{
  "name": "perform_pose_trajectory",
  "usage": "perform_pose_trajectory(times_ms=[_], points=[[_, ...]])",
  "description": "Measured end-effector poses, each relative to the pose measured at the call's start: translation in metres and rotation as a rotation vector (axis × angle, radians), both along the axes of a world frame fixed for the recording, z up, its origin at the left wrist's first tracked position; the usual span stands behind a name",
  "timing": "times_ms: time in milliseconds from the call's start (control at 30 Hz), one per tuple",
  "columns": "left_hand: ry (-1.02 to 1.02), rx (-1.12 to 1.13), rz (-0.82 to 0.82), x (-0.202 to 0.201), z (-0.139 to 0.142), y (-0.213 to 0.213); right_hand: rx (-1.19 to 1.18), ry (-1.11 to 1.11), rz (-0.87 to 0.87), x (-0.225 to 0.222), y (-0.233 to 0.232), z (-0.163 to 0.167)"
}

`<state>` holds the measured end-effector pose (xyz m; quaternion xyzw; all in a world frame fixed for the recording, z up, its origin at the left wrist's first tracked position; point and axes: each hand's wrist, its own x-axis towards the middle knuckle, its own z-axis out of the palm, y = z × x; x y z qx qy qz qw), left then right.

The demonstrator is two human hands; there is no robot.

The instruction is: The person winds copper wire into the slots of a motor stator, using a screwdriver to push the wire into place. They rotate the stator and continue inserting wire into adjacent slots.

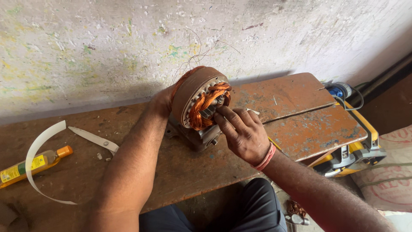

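Motor stator (198, 103) sits about dead centre on the rusty workbench (296, 124), tipped on its side so the bore faces roughly 4 o'clock toward the camera; its axis runs from about 10 to 4. Copper windings (208, 101) loop out the open end, and thin loose wires stick up toward 12.

Going left to right: an amber bottle (34, 165) with an orange cap lies at 9 o'clock, its bottom cut off by the frame edge. A curled white strip (32, 154) arcs over it. Scissors (94, 139) next, handles hidden behind the forearm.

Left hand (161, 101) is mostly hidden behind the stator, so can't tell its grip, just that it's against the back. Right hand (240, 131) has its fingers curled, fingertips pressed into the bore at the windings. At 3 o'clock a yellow machine (356, 150) sits half hidden under the bench.
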<state>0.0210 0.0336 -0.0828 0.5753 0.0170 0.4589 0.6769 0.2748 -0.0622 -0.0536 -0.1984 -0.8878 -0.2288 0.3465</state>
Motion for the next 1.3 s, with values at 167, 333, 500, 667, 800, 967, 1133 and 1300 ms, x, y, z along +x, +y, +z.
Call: perform_pose_trajectory(times_ms=[167, 333, 500, 667, 800, 967, 1133, 1300], points=[[-0.009, 0.092, -0.001, 0.0, -0.004, 0.002, -0.073, 0.036, 0.026, 0.0, 0.006, -0.004], [-0.11, -0.23, -0.03, 0.001, -0.012, 0.005, -0.027, 0.029, 0.099, -0.001, 0.024, -0.001], [-0.096, -0.57, -0.173, -0.002, 0.001, 0.008, 0.04, -0.099, 0.072, 0.006, 0.029, 0.011], [-0.024, -0.115, 0.027, 0.001, 0.004, -0.008, 0.044, -0.14, 0.038, 0.007, 0.024, 0.019], [-0.093, -0.24, 0.072, 0.005, 0.006, -0.01, 0.098, -0.08, 0.059, 0.005, 0.018, 0.019], [-0.088, -0.251, 0.02, 0.006, 0.008, -0.008, 0.162, -0.075, 0.129, 0.008, 0.022, 0.024], [0.109, 0.034, 0.052, -0.001, 0.007, 0.001, 0.11, -0.155, 0.173, 0.009, 0.03, 0.036], [0.078, -0.302, 0.013, -0.004, 0.006, 0.015, -0.021, -0.132, 0.16, 0.006, 0.03, 0.042]])
